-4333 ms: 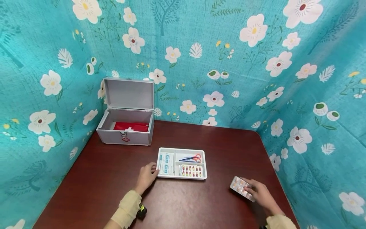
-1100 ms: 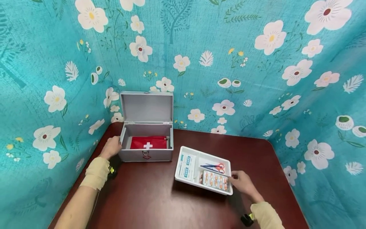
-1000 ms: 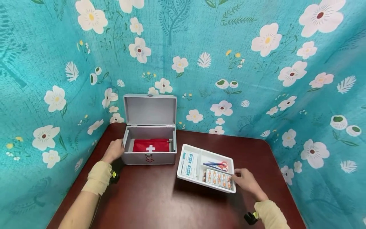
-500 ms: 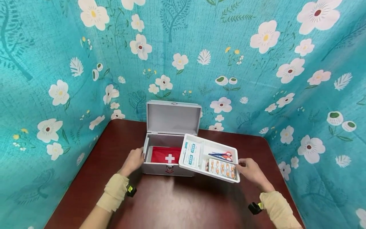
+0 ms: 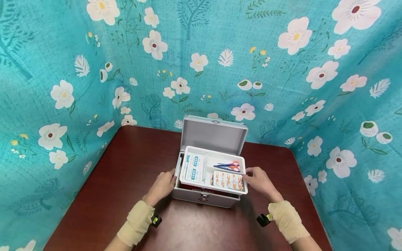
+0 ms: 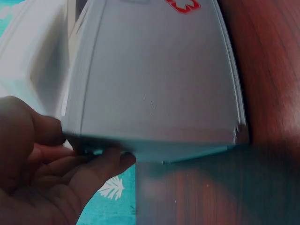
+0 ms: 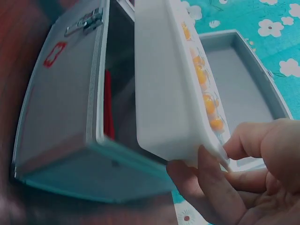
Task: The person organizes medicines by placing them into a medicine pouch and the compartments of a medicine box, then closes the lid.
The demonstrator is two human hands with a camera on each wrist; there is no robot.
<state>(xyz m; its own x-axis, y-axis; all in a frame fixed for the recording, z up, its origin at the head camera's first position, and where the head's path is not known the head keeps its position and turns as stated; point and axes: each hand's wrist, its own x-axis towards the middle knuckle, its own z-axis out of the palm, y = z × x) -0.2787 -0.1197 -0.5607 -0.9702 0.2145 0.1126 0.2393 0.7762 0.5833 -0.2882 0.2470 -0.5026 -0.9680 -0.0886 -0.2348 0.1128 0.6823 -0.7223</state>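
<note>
A silver first-aid box [image 5: 188,197] stands on the table with its lid [image 5: 215,136] raised. My left hand [image 5: 161,185] grips its left end, thumb at the upper edge and fingers against the end wall in the left wrist view. Over the box's opening is a white divided tray [image 7: 164,84], tilted in the right wrist view. My right hand [image 5: 260,182] pinches the tray's right end between thumb and fingers. White packets [image 5: 193,169] fill the tray's left compartment; scissors [image 5: 235,165] and a blister pack of orange capsules [image 5: 227,180] lie on the right. Below, a red pouch [image 7: 108,105] is mostly hidden.
The dark red-brown table [image 5: 135,153] extends around the box. A teal flowered cloth [image 5: 276,80] hangs behind it and along both sides. The raised lid stands right behind the tray.
The box has slid right and nearer, with my left hand on its end. My right hand has brought the tray from beside the box to over its opening, now covering most of the red pouch.
</note>
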